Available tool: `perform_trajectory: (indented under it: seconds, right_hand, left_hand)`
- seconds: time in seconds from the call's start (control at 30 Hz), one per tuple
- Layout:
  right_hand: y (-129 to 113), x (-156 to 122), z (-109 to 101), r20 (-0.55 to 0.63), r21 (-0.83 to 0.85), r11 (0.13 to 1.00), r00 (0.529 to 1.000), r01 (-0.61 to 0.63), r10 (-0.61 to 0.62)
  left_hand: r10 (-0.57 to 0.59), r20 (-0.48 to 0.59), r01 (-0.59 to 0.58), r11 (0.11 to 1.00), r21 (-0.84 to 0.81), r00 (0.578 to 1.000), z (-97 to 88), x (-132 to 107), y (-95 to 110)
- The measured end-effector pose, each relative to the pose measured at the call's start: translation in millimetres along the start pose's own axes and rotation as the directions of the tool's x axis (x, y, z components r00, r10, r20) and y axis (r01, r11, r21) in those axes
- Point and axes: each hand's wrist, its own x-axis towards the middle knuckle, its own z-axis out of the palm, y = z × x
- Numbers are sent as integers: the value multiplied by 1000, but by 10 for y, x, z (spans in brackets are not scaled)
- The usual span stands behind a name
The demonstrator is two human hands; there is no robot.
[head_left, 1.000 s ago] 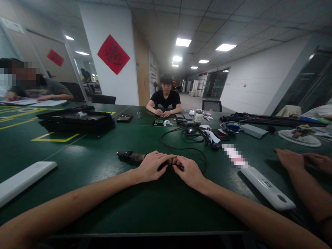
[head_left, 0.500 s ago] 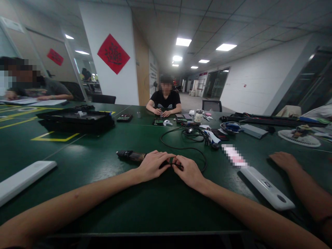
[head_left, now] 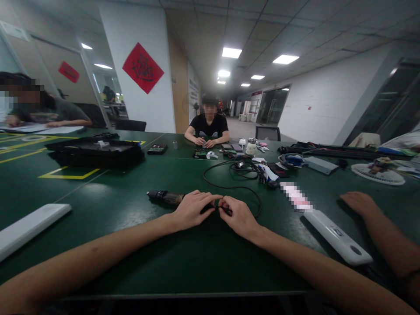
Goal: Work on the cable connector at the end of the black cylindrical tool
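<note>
Head view: dark tool [head_left: 164, 197] is gripped by left hand [head_left: 192, 211], black cord [head_left: 260, 203] pinched by right hand [head_left: 242, 217], presumably for steadiness, inboard of table's [head_left: 197, 267] near edge.

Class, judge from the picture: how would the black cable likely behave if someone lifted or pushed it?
The black cable would probably flop rather than stay straight, being thin and lying in loose curves. It may be slightly springy, since its bends look broad and smooth. Dragged, it could tangle where its coils overlap.
</note>
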Motion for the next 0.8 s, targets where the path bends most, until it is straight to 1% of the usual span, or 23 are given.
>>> perform_trajectory:
  seconds: [0.1,0.27,0.43,0.63,0.8]
  right_hand:
    - [-4,-3,-4,-1,5,1000,1000,9,-9]
    - [-8,-4,-6,-14,5,1000,1000,14,-14]
    - [-16,-2,-16,0,5,1000,1000,10,-10]
    - [-11,-3,-8,3,6,1000,1000,12,-12]
    - [-20,-4,-19,7,8,1000,1000,11,-11]
  left_hand:
    - [-6,0,6,1000,4,1000,0,-3,-3]
    - [23,-4,-23,1000,-20,1000,10,-17,-17]
    - [-3,1,3,1000,-2,1000,19,-17,-29]
    - [21,10,-20,999,-35,1000,-4,-23,-17]
    - [-3,13,3,1000,-14,1000,-5,-19,-11]
